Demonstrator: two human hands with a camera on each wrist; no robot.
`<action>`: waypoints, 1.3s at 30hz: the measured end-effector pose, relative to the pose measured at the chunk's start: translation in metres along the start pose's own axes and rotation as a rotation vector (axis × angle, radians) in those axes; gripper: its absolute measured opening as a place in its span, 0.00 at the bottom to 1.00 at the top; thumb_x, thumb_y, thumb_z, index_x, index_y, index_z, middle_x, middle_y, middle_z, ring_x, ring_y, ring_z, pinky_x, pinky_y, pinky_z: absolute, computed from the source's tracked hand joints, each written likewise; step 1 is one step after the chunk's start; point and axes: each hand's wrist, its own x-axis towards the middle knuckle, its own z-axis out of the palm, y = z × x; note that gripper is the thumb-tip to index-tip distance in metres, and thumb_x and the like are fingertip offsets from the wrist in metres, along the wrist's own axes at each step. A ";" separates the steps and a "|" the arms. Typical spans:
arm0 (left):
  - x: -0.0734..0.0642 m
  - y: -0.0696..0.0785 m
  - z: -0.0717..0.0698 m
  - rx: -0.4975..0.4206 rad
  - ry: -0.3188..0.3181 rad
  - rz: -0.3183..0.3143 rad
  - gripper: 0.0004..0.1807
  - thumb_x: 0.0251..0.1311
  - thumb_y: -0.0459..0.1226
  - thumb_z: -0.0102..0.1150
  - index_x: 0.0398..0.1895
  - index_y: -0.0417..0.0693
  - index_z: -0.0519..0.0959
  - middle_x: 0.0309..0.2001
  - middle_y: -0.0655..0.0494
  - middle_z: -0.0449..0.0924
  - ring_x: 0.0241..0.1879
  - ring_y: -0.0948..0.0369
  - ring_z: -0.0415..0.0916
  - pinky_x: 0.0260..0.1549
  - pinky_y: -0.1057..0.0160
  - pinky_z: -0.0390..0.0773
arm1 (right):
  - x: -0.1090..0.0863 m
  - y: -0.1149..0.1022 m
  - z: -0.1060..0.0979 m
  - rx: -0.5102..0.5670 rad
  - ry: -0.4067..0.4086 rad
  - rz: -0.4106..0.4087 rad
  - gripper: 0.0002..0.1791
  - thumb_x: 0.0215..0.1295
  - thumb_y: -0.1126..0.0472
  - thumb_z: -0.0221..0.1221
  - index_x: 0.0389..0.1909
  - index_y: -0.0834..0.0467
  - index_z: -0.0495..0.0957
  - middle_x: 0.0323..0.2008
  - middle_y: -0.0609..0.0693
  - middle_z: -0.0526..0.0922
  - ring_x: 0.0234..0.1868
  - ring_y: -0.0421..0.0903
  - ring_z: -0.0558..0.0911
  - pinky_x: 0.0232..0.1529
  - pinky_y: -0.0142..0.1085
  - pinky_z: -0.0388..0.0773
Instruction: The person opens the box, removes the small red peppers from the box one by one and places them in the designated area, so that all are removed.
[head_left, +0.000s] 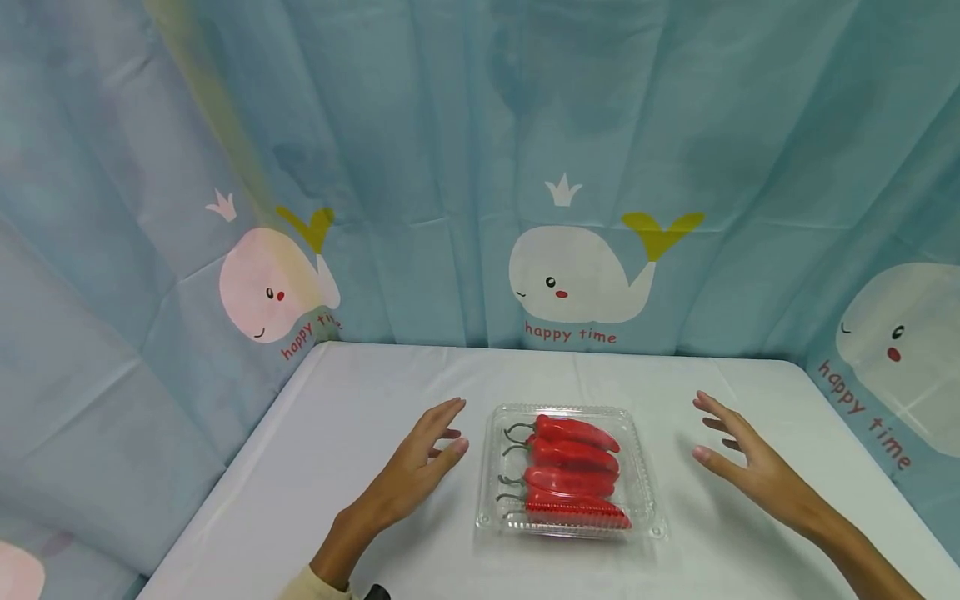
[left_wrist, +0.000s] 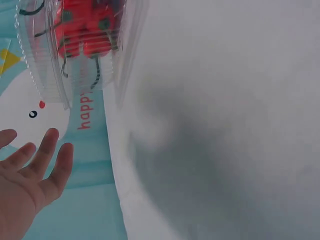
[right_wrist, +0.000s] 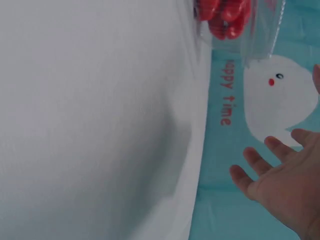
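A clear plastic clamshell box (head_left: 643, 467) rests on the white table with its lid down. Several red peppers (head_left: 573, 454) with dark green stems lie side by side inside it, stems to the left. My left hand (head_left: 411, 467) hovers to the left of the box, fingers extended and apart from it. On the other side, my right hand (head_left: 753, 471) is held in the air, its fingers spread and touching nothing. Both wrist views show the box (left_wrist: 50, 75) beyond the fingers, with a gap between.
White cloth covers the table (head_left: 360, 375). Behind it and at both sides hangs a blue curtain (head_left: 450, 275) printed with white whales and the words "happy time". Soft shadows of the hands fall on the cloth.
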 end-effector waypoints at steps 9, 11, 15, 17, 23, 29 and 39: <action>-0.019 -0.002 0.014 -0.067 -0.085 -0.030 0.35 0.78 0.51 0.57 0.84 0.63 0.61 0.81 0.58 0.61 0.66 0.55 0.77 0.61 0.48 0.81 | -0.013 -0.011 0.010 0.085 -0.069 0.018 0.44 0.79 0.56 0.60 0.86 0.38 0.48 0.81 0.56 0.62 0.70 0.39 0.75 0.54 0.31 0.83; -0.022 -0.001 0.017 -0.083 -0.090 -0.031 0.35 0.77 0.50 0.59 0.83 0.64 0.61 0.80 0.58 0.62 0.65 0.56 0.78 0.61 0.50 0.82 | -0.016 -0.013 0.012 0.153 -0.088 0.019 0.43 0.79 0.58 0.59 0.86 0.36 0.48 0.80 0.55 0.62 0.68 0.29 0.74 0.53 0.31 0.84; -0.028 -0.002 0.022 -0.116 -0.089 -0.026 0.35 0.76 0.49 0.61 0.83 0.62 0.63 0.79 0.55 0.64 0.63 0.56 0.81 0.59 0.56 0.83 | -0.022 -0.020 0.014 0.243 -0.114 0.013 0.41 0.80 0.61 0.58 0.86 0.38 0.50 0.78 0.49 0.65 0.66 0.27 0.75 0.51 0.31 0.85; -0.030 -0.002 0.025 -0.135 -0.084 -0.021 0.35 0.76 0.49 0.62 0.82 0.58 0.64 0.79 0.53 0.65 0.62 0.55 0.81 0.59 0.58 0.83 | -0.025 -0.023 0.016 0.266 -0.117 0.012 0.41 0.79 0.62 0.58 0.85 0.40 0.52 0.77 0.42 0.66 0.66 0.29 0.76 0.52 0.31 0.85; -0.036 -0.004 0.033 -0.195 -0.074 -0.024 0.36 0.74 0.47 0.65 0.81 0.51 0.67 0.78 0.49 0.66 0.60 0.53 0.83 0.56 0.61 0.83 | -0.033 -0.028 0.020 0.335 -0.144 0.056 0.40 0.78 0.63 0.60 0.84 0.43 0.56 0.73 0.32 0.68 0.65 0.32 0.79 0.51 0.31 0.85; -0.039 -0.005 0.038 -0.242 -0.065 -0.035 0.35 0.71 0.41 0.68 0.79 0.51 0.69 0.77 0.51 0.67 0.55 0.58 0.84 0.53 0.63 0.84 | -0.041 -0.029 0.027 0.395 -0.154 0.111 0.39 0.77 0.65 0.61 0.83 0.49 0.58 0.71 0.33 0.72 0.63 0.35 0.82 0.51 0.31 0.86; -0.040 -0.004 0.040 -0.316 -0.052 -0.005 0.33 0.68 0.34 0.70 0.75 0.41 0.73 0.77 0.46 0.67 0.46 0.62 0.86 0.46 0.65 0.86 | -0.047 -0.023 0.040 0.478 -0.209 0.120 0.37 0.74 0.67 0.63 0.81 0.58 0.62 0.72 0.34 0.70 0.62 0.37 0.83 0.52 0.32 0.86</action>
